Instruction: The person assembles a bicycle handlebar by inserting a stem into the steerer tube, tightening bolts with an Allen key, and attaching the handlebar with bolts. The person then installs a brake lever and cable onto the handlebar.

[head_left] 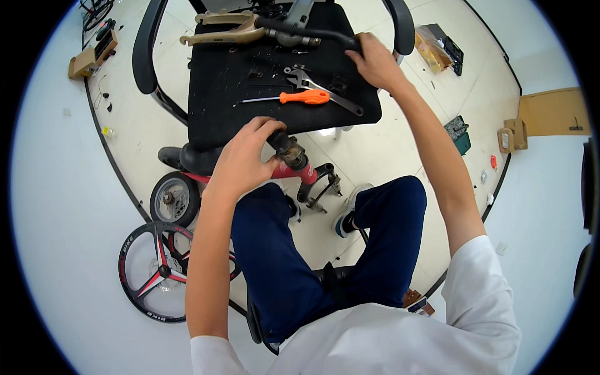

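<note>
My left hand is closed around the black top piece at the head of a small red bike frame. Below the frame's head a black fork points downward. My right hand grips the end of a black bent handlebar that lies across the far part of a black chair seat. On the seat between my hands are an orange-handled screwdriver and an adjustable wrench. A beige fork rests at the seat's far left.
Chair armrests rise on both sides of the seat. Left of my legs are a small wheel and a three-spoke wheel. A box with yellow packaging, a green case and cardboard boxes stand on the right floor.
</note>
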Tool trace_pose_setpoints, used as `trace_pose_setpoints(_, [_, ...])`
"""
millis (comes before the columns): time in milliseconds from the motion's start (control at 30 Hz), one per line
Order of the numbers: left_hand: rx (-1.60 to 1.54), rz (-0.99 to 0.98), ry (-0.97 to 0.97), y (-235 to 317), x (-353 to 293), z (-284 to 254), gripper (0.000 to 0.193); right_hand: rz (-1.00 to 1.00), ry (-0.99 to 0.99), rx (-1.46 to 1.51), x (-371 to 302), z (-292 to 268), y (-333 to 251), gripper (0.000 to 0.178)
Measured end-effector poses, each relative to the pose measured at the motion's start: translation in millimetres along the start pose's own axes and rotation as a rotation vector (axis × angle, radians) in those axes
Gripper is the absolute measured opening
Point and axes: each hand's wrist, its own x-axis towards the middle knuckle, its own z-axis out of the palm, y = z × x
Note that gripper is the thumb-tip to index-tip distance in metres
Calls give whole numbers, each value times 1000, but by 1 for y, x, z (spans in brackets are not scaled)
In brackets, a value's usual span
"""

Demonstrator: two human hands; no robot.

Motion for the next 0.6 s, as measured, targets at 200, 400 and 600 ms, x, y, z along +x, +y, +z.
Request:
trace_pose_setpoints(200, [112,99,270,18,-19,1,46,606,-88,1111,-92,-24,-90,35])
trace_pose_setpoints(400, [-126,-243,65,86,-91,7,59,777,222,1728,-156,6,-179,25])
trace_pose_setpoints(600, [94,-362,-23,57,-117,21,50,972,197,1809,-154,13,-201,30])
